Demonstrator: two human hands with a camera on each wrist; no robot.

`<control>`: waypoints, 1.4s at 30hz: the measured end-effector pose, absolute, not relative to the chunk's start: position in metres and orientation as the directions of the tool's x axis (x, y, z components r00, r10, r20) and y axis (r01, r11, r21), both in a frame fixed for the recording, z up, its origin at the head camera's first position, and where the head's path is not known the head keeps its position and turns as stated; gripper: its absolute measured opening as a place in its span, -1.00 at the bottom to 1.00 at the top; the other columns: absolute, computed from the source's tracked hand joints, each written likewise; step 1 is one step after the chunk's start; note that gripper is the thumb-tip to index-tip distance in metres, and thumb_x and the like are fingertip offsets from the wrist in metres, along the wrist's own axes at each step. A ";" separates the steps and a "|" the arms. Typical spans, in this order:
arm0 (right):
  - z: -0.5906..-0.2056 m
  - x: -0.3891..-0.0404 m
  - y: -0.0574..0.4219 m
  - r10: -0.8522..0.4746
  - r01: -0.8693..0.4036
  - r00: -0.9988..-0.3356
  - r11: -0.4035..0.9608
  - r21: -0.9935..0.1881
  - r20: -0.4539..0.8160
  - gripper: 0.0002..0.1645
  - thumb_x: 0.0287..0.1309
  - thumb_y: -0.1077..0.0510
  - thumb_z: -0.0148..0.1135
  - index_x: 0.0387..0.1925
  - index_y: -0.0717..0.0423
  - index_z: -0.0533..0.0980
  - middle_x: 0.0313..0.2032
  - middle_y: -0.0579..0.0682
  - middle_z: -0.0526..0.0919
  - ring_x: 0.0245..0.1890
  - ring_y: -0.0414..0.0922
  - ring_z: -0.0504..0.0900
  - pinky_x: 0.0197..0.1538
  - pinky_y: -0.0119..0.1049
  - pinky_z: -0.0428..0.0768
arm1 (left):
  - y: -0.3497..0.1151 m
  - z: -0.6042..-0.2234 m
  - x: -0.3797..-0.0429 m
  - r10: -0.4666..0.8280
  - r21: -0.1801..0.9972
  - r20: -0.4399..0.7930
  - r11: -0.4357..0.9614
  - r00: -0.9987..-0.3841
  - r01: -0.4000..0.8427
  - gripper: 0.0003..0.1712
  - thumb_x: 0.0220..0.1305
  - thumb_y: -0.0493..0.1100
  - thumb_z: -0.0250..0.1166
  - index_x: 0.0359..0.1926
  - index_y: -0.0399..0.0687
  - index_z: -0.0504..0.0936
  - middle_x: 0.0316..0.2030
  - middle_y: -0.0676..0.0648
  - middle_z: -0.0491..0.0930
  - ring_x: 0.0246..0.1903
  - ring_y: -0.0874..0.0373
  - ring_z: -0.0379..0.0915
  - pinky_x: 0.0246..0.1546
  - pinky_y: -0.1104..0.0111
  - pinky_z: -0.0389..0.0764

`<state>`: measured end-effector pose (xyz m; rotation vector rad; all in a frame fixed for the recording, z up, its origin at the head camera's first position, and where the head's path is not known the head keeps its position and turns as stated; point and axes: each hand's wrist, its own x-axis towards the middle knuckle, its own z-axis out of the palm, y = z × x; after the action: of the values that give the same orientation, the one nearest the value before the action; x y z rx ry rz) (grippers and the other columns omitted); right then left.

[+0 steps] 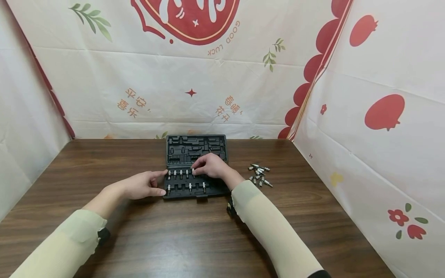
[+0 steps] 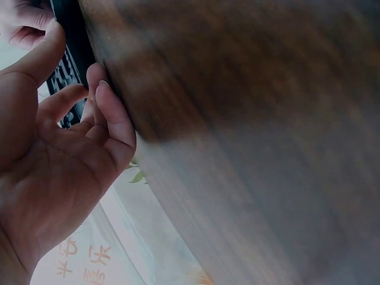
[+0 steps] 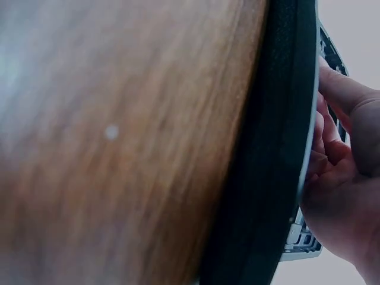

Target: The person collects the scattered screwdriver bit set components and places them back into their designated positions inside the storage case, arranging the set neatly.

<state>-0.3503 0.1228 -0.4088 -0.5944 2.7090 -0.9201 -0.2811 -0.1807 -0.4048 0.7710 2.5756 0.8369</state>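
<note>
A black plastic tool case (image 1: 215,190) lies open on the table, its molded lid (image 1: 196,148) raised at the back. My right hand (image 1: 213,166) is over the base, thumb and fingertips pinching a small silver bit socket (image 1: 193,172) at the right end of the back row. Several more bit sockets (image 1: 180,173) stand in that row, and three, including one bit socket (image 1: 190,187), are in the front row. My left hand (image 1: 143,185) touches the case's left side with extended thumb and index finger; its other fingers (image 2: 116,113) bend loosely beside the case.
A loose pile of silver bit sockets (image 1: 259,173) lies on the wooden table (image 1: 167,239) to the right of the case. A printed cloth (image 1: 180,73) hangs behind the table, and another cloth (image 1: 375,154) borders its right side.
</note>
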 end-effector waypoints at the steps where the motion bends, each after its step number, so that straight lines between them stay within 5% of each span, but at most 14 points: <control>1: -0.409 -0.351 0.123 -0.445 -0.309 -0.893 0.724 -0.617 -0.075 -0.83 0.41 0.00 0.53 -0.03 -0.16 0.85 0.17 -0.09 0.81 0.19 -0.08 0.70 0.36 0.00 0.62 | -0.181 -0.405 -0.281 0.583 0.619 -0.135 0.681 -0.801 0.391 0.00 0.47 0.03 0.49 0.67 -0.36 0.24 -0.33 -0.03 0.62 -0.37 0.16 0.45 -0.15 0.24 0.48; 17: -0.414 -0.350 0.123 -0.432 -0.294 -0.899 0.721 -0.628 -0.075 -0.88 0.39 0.00 0.55 -0.12 -0.11 0.79 -0.18 -0.12 0.76 -0.16 -0.14 0.63 0.11 -0.14 0.60 | -0.179 -0.406 -0.284 0.580 0.628 -0.153 0.682 -0.800 0.374 0.01 0.46 0.03 0.50 0.68 -0.33 0.24 -0.35 -0.03 0.58 -0.40 0.16 0.41 -0.18 0.24 0.45; 27: -0.414 -0.351 0.124 -0.443 -0.309 -0.895 0.698 -0.646 -0.050 -0.43 0.37 0.05 0.57 0.36 -0.10 0.63 -0.17 -0.08 0.71 -0.17 -0.13 0.64 0.19 -0.07 0.61 | -0.181 -0.403 -0.281 0.578 0.619 -0.148 0.687 -0.802 0.381 0.00 0.47 0.03 0.49 0.68 -0.33 0.24 -0.29 -0.05 0.60 -0.34 0.15 0.44 -0.11 0.22 0.48; 42: -0.410 -0.350 0.119 -0.423 -0.281 -0.903 0.719 -0.636 -0.079 -0.45 0.37 0.05 0.56 0.34 -0.10 0.65 -0.18 -0.08 0.70 -0.20 -0.12 0.60 0.10 -0.13 0.57 | -0.181 -0.404 -0.280 0.579 0.624 -0.143 0.682 -0.803 0.381 0.00 0.46 0.03 0.50 0.67 -0.33 0.26 -0.30 -0.04 0.60 -0.35 0.15 0.44 -0.13 0.22 0.47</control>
<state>-0.3496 0.1193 -0.4105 -0.5621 2.7054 -0.9479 -0.2800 -0.1811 -0.4036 0.7572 2.5669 0.8442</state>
